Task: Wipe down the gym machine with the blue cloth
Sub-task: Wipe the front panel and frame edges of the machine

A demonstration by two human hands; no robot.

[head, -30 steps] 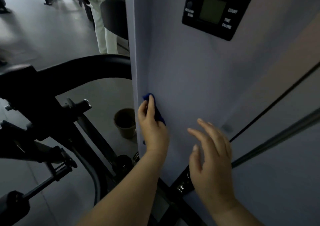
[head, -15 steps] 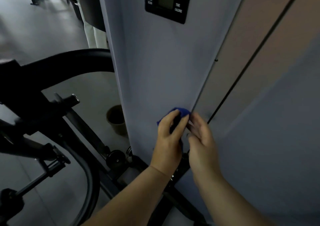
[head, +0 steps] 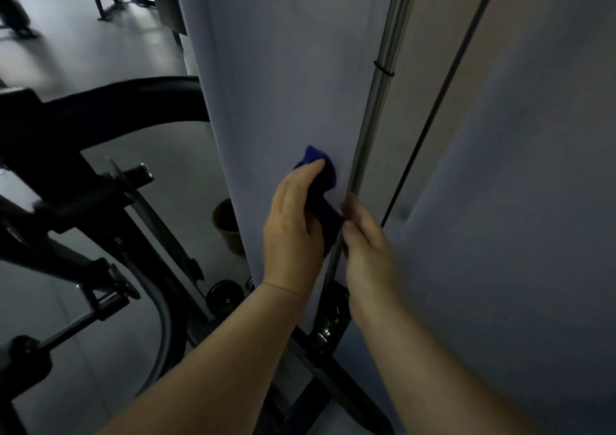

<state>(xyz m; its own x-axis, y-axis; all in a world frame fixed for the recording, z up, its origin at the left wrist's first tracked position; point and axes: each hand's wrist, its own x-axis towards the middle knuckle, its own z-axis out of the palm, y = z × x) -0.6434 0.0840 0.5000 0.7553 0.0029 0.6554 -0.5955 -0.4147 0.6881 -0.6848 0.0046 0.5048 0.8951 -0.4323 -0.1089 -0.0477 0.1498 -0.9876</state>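
The gym machine's pale grey upright panel (head: 283,84) fills the middle of the view. My left hand (head: 293,224) holds the blue cloth (head: 321,181) against the panel's lower right part, fingers curled over it. My right hand (head: 366,244) is beside it on the right, its fingers touching the cloth's lower end at the chrome guide rod (head: 383,77). How my right fingers lie on the cloth is partly hidden.
A thin black cable (head: 443,94) runs beside the rod, with another grey panel (head: 516,201) to the right. Black curved frame arms (head: 110,107) and levers stand at left. A small bin (head: 226,224) sits on the grey floor behind the panel.
My left hand carried the cloth from the panel's left edge across to its right side by the rod. My right hand came in from open air to meet the cloth.
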